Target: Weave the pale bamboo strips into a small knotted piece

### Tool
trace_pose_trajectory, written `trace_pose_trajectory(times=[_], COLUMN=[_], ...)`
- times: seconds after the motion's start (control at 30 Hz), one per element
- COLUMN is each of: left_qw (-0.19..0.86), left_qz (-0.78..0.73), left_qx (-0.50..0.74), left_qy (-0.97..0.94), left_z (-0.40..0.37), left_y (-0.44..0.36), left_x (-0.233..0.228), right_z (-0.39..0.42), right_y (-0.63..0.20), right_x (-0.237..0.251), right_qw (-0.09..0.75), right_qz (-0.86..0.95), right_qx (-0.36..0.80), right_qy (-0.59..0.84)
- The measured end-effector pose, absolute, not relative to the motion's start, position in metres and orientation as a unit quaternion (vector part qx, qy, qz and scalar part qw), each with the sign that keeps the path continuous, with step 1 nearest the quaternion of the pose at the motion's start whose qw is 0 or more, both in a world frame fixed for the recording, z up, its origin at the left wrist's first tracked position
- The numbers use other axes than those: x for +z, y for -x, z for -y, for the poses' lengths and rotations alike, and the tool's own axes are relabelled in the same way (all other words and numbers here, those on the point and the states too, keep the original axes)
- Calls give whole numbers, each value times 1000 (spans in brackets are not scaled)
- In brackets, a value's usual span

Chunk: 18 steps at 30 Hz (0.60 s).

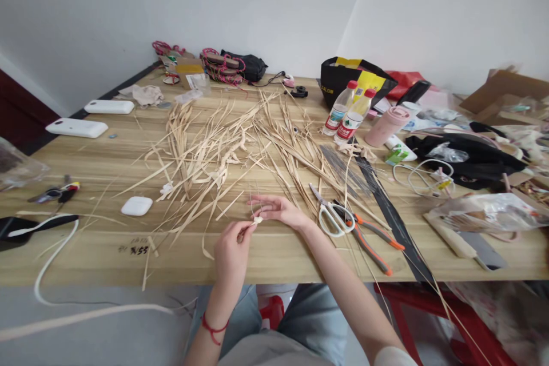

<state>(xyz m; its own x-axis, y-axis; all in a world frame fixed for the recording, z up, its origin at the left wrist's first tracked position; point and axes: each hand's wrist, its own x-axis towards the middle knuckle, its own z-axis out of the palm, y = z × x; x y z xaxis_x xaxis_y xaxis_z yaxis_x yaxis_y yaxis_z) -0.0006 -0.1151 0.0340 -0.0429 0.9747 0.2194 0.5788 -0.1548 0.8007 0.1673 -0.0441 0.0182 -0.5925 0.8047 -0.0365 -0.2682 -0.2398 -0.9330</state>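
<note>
My left hand point(230, 251) pinches a small folded piece of pale straw point(257, 219) just above the wooden table point(98, 251), close to its near edge. My right hand point(279, 209) meets it from the right, thumb and forefinger on the same piece, the other fingers spread. A red cord is tied round my left wrist. Behind both hands lies a wide scatter of dried straw strips point(223, 143). White-handled scissors point(332, 214) and orange-handled pliers point(371, 237) lie just right of my right hand.
A white earbud case point(136, 206) and white cable point(51, 263) lie at the left. Two power banks point(77, 127) are far left. Two water bottles point(348, 115), a pink cup point(388, 126), black bags, plastic bags and a cardboard box crowd the right side. A red stool point(429, 309) stands under the table.
</note>
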Motion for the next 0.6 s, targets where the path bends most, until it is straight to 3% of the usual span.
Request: trace_pose_trajectory(times=[0.6], left_qw=[344], left_qz=[-594], left_qx=[399], left_qy=[-609], left_z=[104], left_y=[8], left_x=[18], right_z=[45], right_y=[-169], right_x=[20], right_qw=[346], right_qz=[512], right_qx=[746], right_qy=[250])
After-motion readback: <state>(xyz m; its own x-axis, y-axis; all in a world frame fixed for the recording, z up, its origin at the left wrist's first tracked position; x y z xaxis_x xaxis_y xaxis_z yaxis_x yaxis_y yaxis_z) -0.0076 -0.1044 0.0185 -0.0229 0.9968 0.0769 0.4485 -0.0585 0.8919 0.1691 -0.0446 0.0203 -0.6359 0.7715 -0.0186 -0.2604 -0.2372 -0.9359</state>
